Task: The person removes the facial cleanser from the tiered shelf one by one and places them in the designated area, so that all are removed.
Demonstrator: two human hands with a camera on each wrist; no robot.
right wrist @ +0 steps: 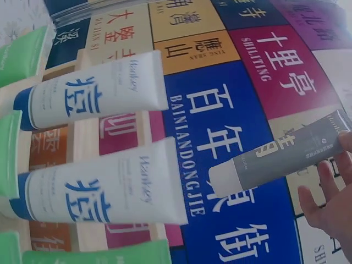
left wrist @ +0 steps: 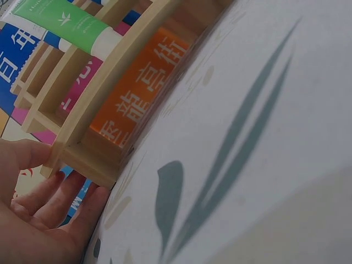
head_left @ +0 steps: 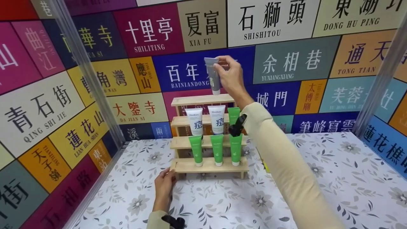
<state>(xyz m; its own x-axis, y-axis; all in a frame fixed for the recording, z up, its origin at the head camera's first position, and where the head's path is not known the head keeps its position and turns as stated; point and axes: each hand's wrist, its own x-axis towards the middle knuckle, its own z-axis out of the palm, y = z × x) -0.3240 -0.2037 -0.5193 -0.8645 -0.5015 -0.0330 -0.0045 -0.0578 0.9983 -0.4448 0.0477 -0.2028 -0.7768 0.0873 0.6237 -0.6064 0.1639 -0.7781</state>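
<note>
- Closest to the camera was the desk (head_left: 203,203), white with a grey leaf-and-flower print.
- The left hand (head_left: 164,183) was down at the wooden rack's (head_left: 184,166) lower left corner. Its grip was partly closed round the end of the bottom step, thumb on the step, fingers by the leg.
- Bottom step: three green tubes (head_left: 217,151) in a row, leaning back, caps down.
- Next step up: two white tubes (head_left: 217,119) plus another green tube (head_left: 233,113), partly behind the right wrist.
- The right hand's (head_left: 231,73) grip was pinched closed on the grey tube's (head_left: 212,74) flat end, cap down, seemingly just above the top step.
- Way back: a wall (head_left: 286,63) of colourful name signs.
</note>
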